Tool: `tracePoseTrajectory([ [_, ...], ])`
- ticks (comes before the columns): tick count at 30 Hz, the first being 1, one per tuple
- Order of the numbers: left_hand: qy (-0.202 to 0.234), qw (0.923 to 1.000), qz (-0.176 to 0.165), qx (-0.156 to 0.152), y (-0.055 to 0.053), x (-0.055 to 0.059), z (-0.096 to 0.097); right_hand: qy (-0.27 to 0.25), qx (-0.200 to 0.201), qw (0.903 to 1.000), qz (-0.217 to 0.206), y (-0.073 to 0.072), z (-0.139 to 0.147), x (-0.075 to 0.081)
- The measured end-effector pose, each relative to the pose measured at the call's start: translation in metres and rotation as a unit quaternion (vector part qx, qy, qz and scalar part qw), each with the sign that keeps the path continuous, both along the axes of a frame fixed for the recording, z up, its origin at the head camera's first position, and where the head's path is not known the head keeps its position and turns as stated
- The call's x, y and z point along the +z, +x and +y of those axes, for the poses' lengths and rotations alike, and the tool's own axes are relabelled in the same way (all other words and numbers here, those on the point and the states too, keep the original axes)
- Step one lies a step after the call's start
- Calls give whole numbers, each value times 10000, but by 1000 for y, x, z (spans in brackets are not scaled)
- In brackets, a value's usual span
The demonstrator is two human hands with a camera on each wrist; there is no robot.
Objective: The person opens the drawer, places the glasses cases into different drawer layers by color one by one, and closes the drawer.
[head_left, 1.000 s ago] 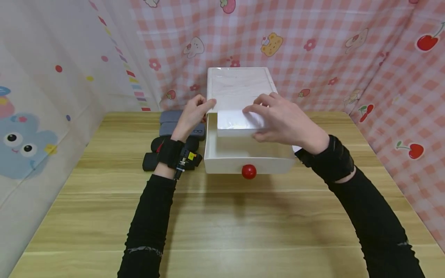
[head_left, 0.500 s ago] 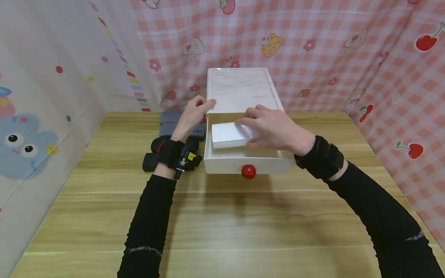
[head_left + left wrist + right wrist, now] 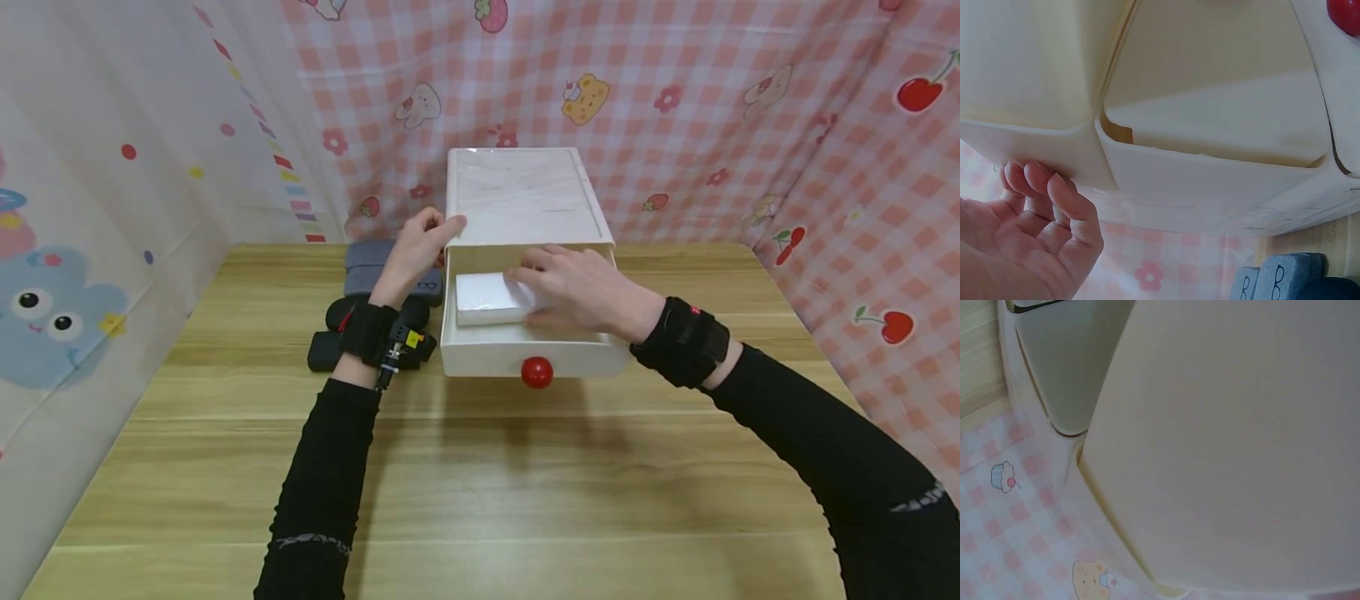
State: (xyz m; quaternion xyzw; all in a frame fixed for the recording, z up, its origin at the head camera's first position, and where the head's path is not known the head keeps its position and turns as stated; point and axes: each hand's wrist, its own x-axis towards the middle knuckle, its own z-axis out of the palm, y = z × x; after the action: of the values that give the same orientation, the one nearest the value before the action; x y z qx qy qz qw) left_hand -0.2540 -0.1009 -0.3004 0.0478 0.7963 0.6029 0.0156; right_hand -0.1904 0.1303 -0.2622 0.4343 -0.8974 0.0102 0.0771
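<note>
Down inside the pulled-out drawer [image 3: 480,358], that's where the white box [image 3: 483,293] is now! Half a second ago it hung higher and tilted; now it sits lower and level, toward the left wall, and it looks to be on the drawer's floor. The right grip [image 3: 577,290] has come down with it, fingers over the box's right end, thumb at the front, seemingly pinching it yet; the right wrist view doesn't show the fingers, so only the head view tells. So the lowering looks all but done, with letting go yet to come. And the left grip [image 3: 420,246]? Hasn't budged: thumb on the top edge of the cabinet [image 3: 525,192], fingers bent against its side, apparently steadying it. Just beside, on the desk [image 3: 510,500], lie dark cases [image 3: 367,275].
</note>
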Motion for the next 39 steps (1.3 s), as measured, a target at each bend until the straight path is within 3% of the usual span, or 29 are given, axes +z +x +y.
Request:
tracePoseTrajectory([
  [10,-82,10000,43,-2,1,0,0,8,4,10000,47,0,4,0],
  [16,-38,10000,19,37,2,0,1,-222,367,9991,68,6,7,5],
  [21,-21,10000,37,-5,1,0,1,-230,580,9974,-363,15,5,12],
  [27,-77,9999,53,-36,1,0,0,-40,537,9937,-984,18,2,16],
  [34,-53,10000,38,-58,1,1,-1,-70,323,9920,-1217,14,3,14],
  [39,-45,9999,37,-82,2,0,0,-183,353,9929,-1120,10,5,10],
])
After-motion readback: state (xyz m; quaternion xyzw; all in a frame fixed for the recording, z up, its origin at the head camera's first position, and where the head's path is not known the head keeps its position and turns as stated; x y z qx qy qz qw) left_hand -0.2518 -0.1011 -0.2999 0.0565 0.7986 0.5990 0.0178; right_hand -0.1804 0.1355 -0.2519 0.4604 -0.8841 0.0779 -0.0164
